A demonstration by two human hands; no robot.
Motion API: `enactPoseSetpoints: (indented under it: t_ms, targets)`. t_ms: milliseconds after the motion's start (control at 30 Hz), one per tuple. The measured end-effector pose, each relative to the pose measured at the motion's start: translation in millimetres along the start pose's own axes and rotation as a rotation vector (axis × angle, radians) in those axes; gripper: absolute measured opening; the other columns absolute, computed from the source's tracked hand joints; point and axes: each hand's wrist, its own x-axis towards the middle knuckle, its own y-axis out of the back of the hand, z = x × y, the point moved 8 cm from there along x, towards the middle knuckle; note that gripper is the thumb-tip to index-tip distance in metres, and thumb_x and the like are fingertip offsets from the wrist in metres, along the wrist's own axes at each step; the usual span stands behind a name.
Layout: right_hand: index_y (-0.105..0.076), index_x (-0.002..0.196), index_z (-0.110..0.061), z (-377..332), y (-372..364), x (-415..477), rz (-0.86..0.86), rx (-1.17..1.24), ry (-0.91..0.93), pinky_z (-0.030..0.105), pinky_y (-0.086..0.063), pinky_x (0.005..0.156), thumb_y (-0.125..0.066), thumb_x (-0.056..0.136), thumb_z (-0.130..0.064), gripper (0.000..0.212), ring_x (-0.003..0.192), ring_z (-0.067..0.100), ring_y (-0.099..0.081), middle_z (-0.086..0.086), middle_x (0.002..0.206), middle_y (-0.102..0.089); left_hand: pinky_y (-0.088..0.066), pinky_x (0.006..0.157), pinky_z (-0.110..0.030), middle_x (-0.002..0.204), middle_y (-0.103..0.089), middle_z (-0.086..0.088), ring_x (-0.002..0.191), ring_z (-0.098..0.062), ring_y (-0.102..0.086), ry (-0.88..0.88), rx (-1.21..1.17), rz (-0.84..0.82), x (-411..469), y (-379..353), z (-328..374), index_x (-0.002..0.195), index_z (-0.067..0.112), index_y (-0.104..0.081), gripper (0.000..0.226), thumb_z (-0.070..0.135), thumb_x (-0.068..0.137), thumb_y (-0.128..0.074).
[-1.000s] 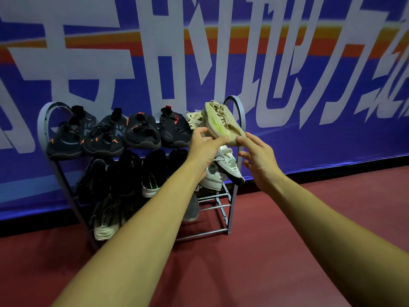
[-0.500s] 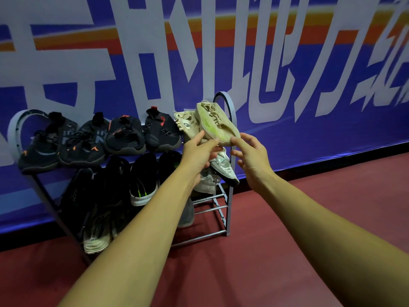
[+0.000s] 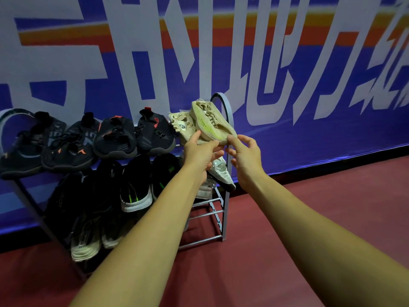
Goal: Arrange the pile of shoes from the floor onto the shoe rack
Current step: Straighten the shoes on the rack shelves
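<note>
Observed beige shoe (image 3: pixel 210 122) at centre frame, tilted on its side at right end of shoe rack (image 3: pixel 224 100) top shelf. Recorded left hand (image 3: pixel 201 154) pinching its lower end, thumb above, fingers below. Noted right hand (image 3: pixel 245 156) relaxed, forefinger touching same end.

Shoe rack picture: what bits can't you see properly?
Head view only:
- Shoe rack: left end cut off by the picture's edge.
- Dark shoes on the lower shelves: too dim to tell apart.
- White shoe: partly behind the left hand.
- Beige shoe: lower end partly covered by the left hand.
</note>
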Motion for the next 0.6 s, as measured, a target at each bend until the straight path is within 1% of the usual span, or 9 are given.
enactPoseSetpoints:
  t_ms: [67, 167, 267, 333, 433, 500, 600]
  targets:
    - [-0.056, 0.122, -0.019, 4.3, -1.1, 1.6, 0.008, -0.026, -0.005, 0.018, -0.047, 0.059, -0.072, 0.09, -0.038, 0.041, 0.089, 0.012, -0.072, 0.0, 0.099, -0.075, -0.031, 0.033, -0.014, 0.078, -0.078, -0.005, 0.054, -0.007, -0.067, -0.008, 0.037, 0.005, 1.8, 1.9, 1.4, 0.15, 0.03, -0.037, 0.066, 0.013, 0.094, -0.065]
    - [-0.056, 0.117, -0.02, 10.2, -2.2, 3.0, 0.015, -0.062, -0.006, 0.02, -0.045, 0.063, -0.068, 0.093, -0.045, 0.037, 0.091, 0.012, -0.072, 0.002, 0.11, -0.074, -0.032, 0.035, -0.015, 0.081, -0.078, -0.007, 0.055, -0.008, -0.063, -0.02, 0.11, -0.01, 3.5, 4.0, 1.7, 0.15, 0.035, -0.036, 0.067, 0.019, 0.093, -0.068]
    - [-0.056, 0.116, -0.017, 8.6, -0.8, 4.2, 0.032, -0.084, -0.005, 0.022, -0.043, 0.064, -0.064, 0.095, -0.046, 0.036, 0.087, 0.011, -0.07, 0.002, 0.112, -0.073, -0.033, 0.037, -0.016, 0.084, -0.076, -0.007, 0.058, -0.009, -0.06, -0.022, 0.161, -0.032, 4.9, 4.4, 0.1, 0.15, 0.04, -0.037, 0.067, 0.024, 0.093, -0.068]
    - [-0.055, 0.12, -0.015, 5.3, -0.7, 4.3, 0.022, -0.101, -0.007, 0.024, -0.044, 0.066, -0.063, 0.096, -0.046, 0.04, 0.087, 0.011, -0.069, 0.002, 0.113, -0.072, -0.034, 0.037, -0.016, 0.084, -0.076, -0.006, 0.057, -0.008, -0.06, -0.013, 0.185, -0.04, 5.4, 5.2, -0.9, 0.149, 0.043, -0.036, 0.067, 0.024, 0.093, -0.068]
    - [-0.055, 0.125, -0.014, 4.5, 0.9, -0.2, -0.002, -0.141, -0.025, 0.025, -0.045, 0.069, -0.061, 0.097, -0.047, 0.044, 0.091, 0.012, -0.068, 0.001, 0.115, -0.071, -0.034, 0.037, -0.016, 0.074, -0.074, 0.001, 0.056, -0.007, -0.059, 0.001, 0.211, -0.054, 4.4, 8.2, -0.9, 0.149, 0.045, -0.036, 0.068, 0.024, 0.092, -0.067]
    - [-0.056, 0.128, -0.013, 3.0, 1.9, -4.3, -0.024, -0.172, -0.026, 0.024, -0.045, 0.067, -0.06, 0.098, -0.046, 0.045, 0.093, 0.013, -0.069, 0.002, 0.117, -0.07, -0.034, 0.039, -0.017, 0.069, -0.073, 0.004, 0.057, -0.008, -0.058, 0.009, 0.224, -0.071, 1.6, 9.9, -1.4, 0.148, 0.046, -0.036, 0.067, 0.023, 0.092, -0.066]
    - [-0.061, 0.125, -0.012, -3.9, 4.7, -11.0, -0.036, -0.222, -0.013, 0.021, -0.044, 0.063, -0.062, 0.097, -0.041, 0.04, 0.091, 0.012, -0.069, 0.003, 0.117, -0.07, -0.037, 0.041, -0.018, 0.076, -0.075, 0.001, 0.06, -0.009, -0.059, 0.022, 0.253, -0.099, -8.3, 12.2, -1.1, 0.147, 0.046, -0.038, 0.066, 0.02, 0.092, -0.064]
